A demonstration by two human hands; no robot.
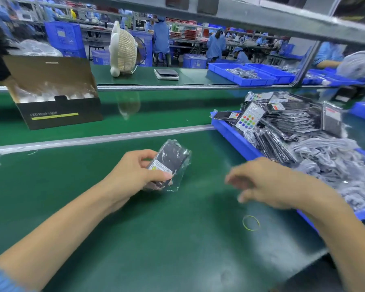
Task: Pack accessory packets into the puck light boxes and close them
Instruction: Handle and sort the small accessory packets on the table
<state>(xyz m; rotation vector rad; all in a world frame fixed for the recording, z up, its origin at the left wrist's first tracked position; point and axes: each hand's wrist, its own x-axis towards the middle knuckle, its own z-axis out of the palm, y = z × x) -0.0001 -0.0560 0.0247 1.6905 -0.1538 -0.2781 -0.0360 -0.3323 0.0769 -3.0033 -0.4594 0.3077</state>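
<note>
Green bench (156, 239): 1 accessory packet (169, 165) gripped by left hand (133, 173); right hand (268, 184) loosely spread, empty; 1 open box (57, 102) far left.

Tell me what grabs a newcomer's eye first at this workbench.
The left hand holds a clear-wrapped dark packet over the green table. At the right, a blue tray brims with packets and grey cords, next to the blurred, empty right hand. An open black box sits on the belt at far left.
</note>
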